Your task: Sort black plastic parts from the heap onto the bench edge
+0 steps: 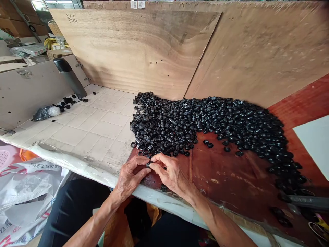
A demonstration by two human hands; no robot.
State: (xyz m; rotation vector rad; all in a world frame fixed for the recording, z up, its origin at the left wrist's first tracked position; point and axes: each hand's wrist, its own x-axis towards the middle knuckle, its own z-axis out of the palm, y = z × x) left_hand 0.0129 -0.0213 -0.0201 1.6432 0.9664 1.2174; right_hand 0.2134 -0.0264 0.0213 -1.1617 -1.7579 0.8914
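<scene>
My left hand [131, 172] and my right hand [168, 168] meet at the front edge of the table. Between their fingertips is a small black plastic cap [148, 164], mostly covered by the fingers; both hands pinch it. Just beyond the fingers lie a few loose black rings [141, 153]. Behind them spreads a big pile of small black plastic parts [205, 116], ring-shaped at the left and like rounded caps toward the right. A few single caps [226, 149] lie apart on the reddish-brown board [218, 175].
A plywood panel [133, 48] stands along the back. On the tiled surface [95, 133] at left are a dark grey flask [72, 80] and a small plastic bag [42, 113] with black bits. White sacks [23, 192] lie below left. A grey bar [308, 201] juts in at right.
</scene>
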